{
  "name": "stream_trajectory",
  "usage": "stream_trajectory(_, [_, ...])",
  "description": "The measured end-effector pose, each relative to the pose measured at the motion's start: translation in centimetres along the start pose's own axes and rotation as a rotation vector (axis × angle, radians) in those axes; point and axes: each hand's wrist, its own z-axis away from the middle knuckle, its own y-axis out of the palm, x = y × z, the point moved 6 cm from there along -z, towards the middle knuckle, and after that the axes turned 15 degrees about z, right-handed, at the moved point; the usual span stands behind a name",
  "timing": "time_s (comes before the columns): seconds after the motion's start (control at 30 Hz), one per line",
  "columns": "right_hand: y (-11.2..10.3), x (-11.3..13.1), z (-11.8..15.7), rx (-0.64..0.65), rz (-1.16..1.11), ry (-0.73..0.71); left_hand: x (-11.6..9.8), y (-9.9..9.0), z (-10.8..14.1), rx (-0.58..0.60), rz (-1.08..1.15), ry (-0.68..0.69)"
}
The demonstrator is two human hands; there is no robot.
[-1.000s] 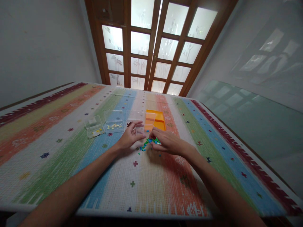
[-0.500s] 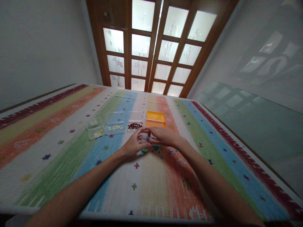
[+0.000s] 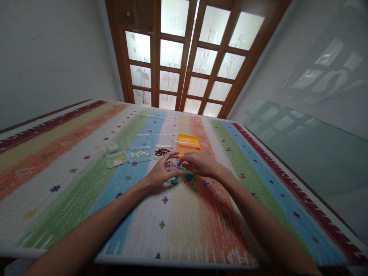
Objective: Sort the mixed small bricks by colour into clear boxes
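Observation:
My left hand (image 3: 162,171) curls its thumb and fingers around the left side of a small clear plastic box (image 3: 187,172), which is largely hidden between my hands. Over that box bends my right hand (image 3: 199,163), its fingertips pinched together; anything between them is too small to make out. A blue piece (image 3: 178,163) shows by the right fingertips. Just in front of the box, small blue and green pieces (image 3: 189,177) lie scattered on the striped cloth, with blue bits (image 3: 206,183) to the right and more blue pieces (image 3: 174,181) below my left hand.
Beyond my hands stands an open orange box (image 3: 188,141). To its left are open clear boxes: one with dark brown pieces (image 3: 163,152), one with cream pieces (image 3: 140,154), one with yellow pieces (image 3: 120,158). A striped tablecloth (image 3: 152,230) covers the table.
My right hand has tilted lower over the clear box, its fingers drawn slightly away from my left fingertips. The reddish bit seen between the fingers earlier no longer shows. The view has shifted slightly.

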Motion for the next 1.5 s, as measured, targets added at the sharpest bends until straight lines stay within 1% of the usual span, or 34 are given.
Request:
stream_trajectory(0.1, [0.0, 0.2, -0.1, -0.008, -0.016, -0.028, 0.1, -0.1, -0.1, 0.0, 0.004, 0.006])
stream_trajectory(0.33, [-0.1, 0.2, 0.0, 0.005, -0.045, -0.023, 0.1, -0.4, -0.2, -0.007, -0.026, 0.015])
stream_trajectory(0.5, [-0.3, 0.3, -0.2, -0.019, -0.04, -0.016, 0.1, -0.5, -0.3, 0.009, -0.014, 0.012])
stream_trajectory(0.67, [0.0, 0.5, -0.7, 0.002, -0.048, -0.016, 0.3, -0.5, -0.4, 0.044, -0.009, 0.028])
stream_trajectory(0.93, [0.5, 0.3, -1.1, -0.009, -0.037, 0.01, 0.2, -0.5, -0.2, 0.043, -0.016, 0.018])
stream_trajectory(1.2, [0.9, 0.1, -1.1, 0.026, 0.004, 0.078, 0.0, -0.4, -0.2, 0.029, -0.02, 0.015])
stream_trajectory(1.5, [0.7, 0.8, -1.1, 0.066, 0.012, 0.048, 0.3, -0.7, -0.3, 0.044, -0.022, 0.013])
